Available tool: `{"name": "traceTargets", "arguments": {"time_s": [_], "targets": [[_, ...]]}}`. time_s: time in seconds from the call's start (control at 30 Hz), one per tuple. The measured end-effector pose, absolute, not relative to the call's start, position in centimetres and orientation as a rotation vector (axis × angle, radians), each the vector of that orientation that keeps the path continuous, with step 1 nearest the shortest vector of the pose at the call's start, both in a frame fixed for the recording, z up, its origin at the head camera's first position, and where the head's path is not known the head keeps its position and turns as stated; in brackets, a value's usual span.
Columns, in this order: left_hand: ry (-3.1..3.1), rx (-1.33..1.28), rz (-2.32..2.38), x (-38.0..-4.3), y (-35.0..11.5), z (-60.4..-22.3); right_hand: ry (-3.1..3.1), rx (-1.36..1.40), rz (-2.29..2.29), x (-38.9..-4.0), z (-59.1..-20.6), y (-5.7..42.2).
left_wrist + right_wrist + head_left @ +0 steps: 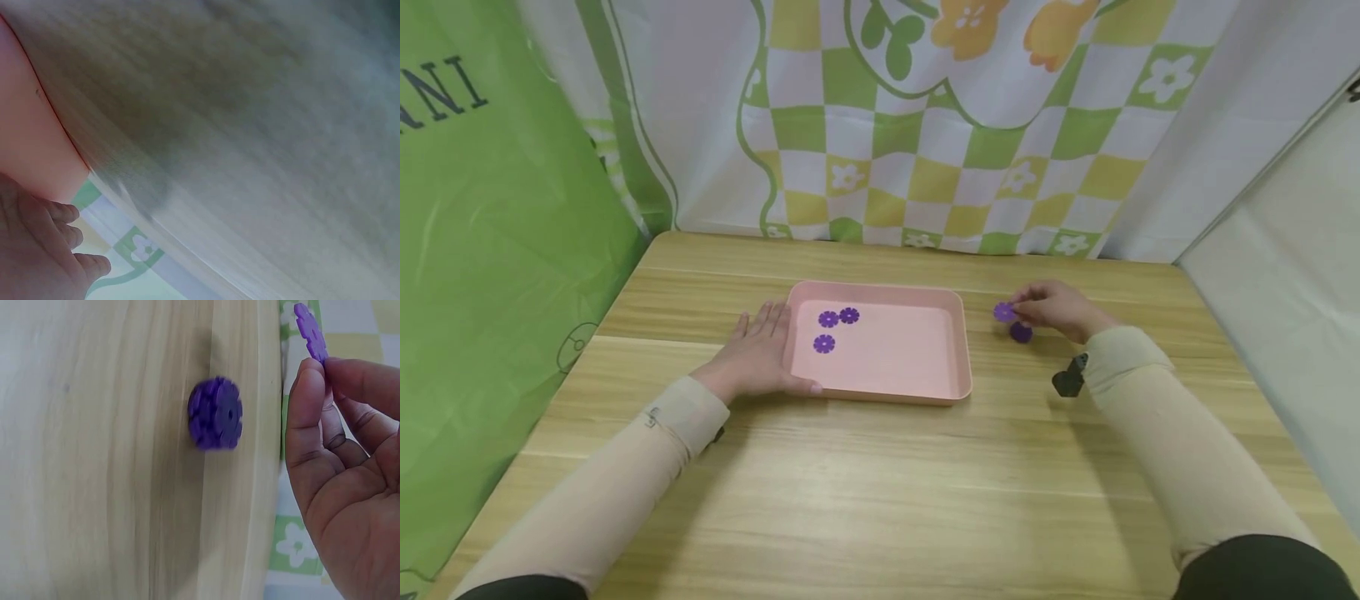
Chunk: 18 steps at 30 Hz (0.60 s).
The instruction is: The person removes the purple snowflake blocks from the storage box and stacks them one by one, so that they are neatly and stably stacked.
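At the far left you have a green sheet beside the table. Your left sleeve leads to your left hand, whose fingers lie straight along the tray's left wall, with the thumb reaching to its near edge; they clasp nothing. The pink tray sits flat on the wood, and its left part holds three purple discs: two side by side towards the back, the third nearer you. Behind the table hangs a checked cloth. Right of the tray, and well apart from the three, your lifted disc is pinched between the thumb and finger of your right hand, clear of the table. Just beside it, on the wood, stands a stack of darker purple discs. Your right sleeve comes next, then a white sheet at the far right.
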<state>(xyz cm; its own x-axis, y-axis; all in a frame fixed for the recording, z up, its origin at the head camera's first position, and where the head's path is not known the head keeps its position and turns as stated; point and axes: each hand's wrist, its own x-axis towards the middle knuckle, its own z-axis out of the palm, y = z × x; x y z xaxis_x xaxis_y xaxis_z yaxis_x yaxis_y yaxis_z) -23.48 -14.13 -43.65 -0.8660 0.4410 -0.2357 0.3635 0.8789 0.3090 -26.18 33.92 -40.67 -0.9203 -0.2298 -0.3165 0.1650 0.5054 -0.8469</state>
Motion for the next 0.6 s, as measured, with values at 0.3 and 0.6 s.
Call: {"name": "traceTargets", "arguments": {"time_s": [0.3, 0.6], "targets": [[2.742, 0.612, 0.366, -23.4, -14.1, -43.5, 2.336, 0.036, -1.429, -25.4, -41.4, 35.7], [2.741, 0.604, 0.361, -23.5, -14.1, -43.6, 2.327, 0.034, -1.438, -25.1, -41.7, 36.4]]}}
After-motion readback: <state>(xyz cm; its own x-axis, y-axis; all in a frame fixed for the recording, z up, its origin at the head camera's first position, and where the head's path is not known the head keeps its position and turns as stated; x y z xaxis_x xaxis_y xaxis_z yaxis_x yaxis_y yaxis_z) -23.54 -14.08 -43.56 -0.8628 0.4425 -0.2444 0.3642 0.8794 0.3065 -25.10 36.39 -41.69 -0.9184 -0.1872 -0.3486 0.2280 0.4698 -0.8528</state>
